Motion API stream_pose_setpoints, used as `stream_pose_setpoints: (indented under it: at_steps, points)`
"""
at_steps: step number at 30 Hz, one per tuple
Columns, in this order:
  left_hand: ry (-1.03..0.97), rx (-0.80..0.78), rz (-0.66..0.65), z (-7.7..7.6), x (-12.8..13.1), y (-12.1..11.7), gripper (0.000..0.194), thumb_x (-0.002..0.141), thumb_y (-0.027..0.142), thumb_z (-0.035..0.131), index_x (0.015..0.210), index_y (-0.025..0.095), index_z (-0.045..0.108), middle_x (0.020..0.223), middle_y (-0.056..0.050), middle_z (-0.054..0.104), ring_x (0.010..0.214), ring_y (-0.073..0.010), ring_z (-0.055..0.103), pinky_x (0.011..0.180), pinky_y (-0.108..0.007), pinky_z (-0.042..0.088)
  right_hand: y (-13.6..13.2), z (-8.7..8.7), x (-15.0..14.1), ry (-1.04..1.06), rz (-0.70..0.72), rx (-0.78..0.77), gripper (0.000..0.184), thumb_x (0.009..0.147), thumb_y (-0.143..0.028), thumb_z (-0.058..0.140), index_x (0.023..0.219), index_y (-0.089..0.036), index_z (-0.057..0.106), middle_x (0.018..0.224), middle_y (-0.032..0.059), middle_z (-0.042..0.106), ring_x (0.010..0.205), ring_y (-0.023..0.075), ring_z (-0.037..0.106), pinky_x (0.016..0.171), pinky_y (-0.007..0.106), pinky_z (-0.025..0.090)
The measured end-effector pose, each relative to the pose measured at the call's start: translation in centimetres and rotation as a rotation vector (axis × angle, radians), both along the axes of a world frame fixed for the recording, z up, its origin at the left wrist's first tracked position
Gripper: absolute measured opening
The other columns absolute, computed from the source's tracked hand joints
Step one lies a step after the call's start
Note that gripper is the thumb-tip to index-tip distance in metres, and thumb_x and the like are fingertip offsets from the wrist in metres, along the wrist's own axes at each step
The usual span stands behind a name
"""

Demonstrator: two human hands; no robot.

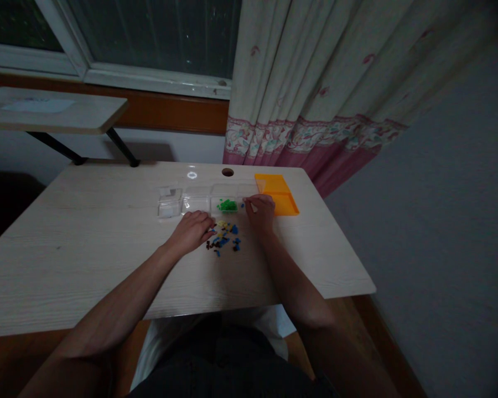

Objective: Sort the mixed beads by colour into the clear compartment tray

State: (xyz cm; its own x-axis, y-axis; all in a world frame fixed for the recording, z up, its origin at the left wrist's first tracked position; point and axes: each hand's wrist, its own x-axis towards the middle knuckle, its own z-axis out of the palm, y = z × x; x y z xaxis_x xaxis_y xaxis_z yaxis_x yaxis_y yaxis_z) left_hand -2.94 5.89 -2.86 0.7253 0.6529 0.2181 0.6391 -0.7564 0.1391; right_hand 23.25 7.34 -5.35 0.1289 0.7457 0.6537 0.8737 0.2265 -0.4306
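Note:
Small building pieces [224,241] in yellow, blue and brown lie in a loose pile on the table. My left hand [193,229] rests at the pile's left edge. Its thumb and forefinger are a little apart beside the pieces. Behind the pile, small green pieces [227,205] fill part of a clear plastic box. My right hand [260,210] is over the right end of the clear boxes, its fingertips pinched together. What they hold, if anything, is too small to make out. A blue piece [242,205] shows just left of those fingers.
More clear plastic boxes [196,197] stand in a row to the left, with open clear lids behind. An open orange case [287,205] lies right of my right hand. A raised shelf [53,108] sits at the table's back left. The table [108,265] has a cable hole [228,172].

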Motion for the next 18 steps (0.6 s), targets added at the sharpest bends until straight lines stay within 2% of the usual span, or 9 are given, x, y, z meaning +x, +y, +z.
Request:
stream_pose_setpoints:
  at_steps: [11, 18]
  points:
    - [0.012, 0.023, 0.027, -0.8, 0.7, 0.0, 0.022, 0.097, 0.033, 0.05, 0.097, 0.016, 0.064, 0.094, -0.011, 0.063, 0.095, -0.0277, 0.056, 0.08, -0.04, 0.041, 0.0, 0.0, -0.1, -0.001, 0.006, 0.018, 0.025, 0.093, -0.036, 0.057, 0.084, -0.02, 0.074, 0.088, 0.0064, 0.072, 0.091, 0.0196, 0.061, 0.093, 0.038, 0.041]
    - [-0.093, -0.015, 0.041, -0.8, 0.8, 0.0, 0.024, 0.098, 0.033, 0.047, 0.096, 0.016, 0.064, 0.092, -0.011, 0.062, 0.093, -0.0265, 0.056, 0.083, -0.04, 0.043, -0.9, 0.6, -1.5, -0.024, 0.072, 0.025, 0.02, 0.093, -0.033, 0.06, 0.085, -0.022, 0.075, 0.09, 0.0059, 0.072, 0.096, 0.0197, 0.06, 0.095, 0.037, 0.042]
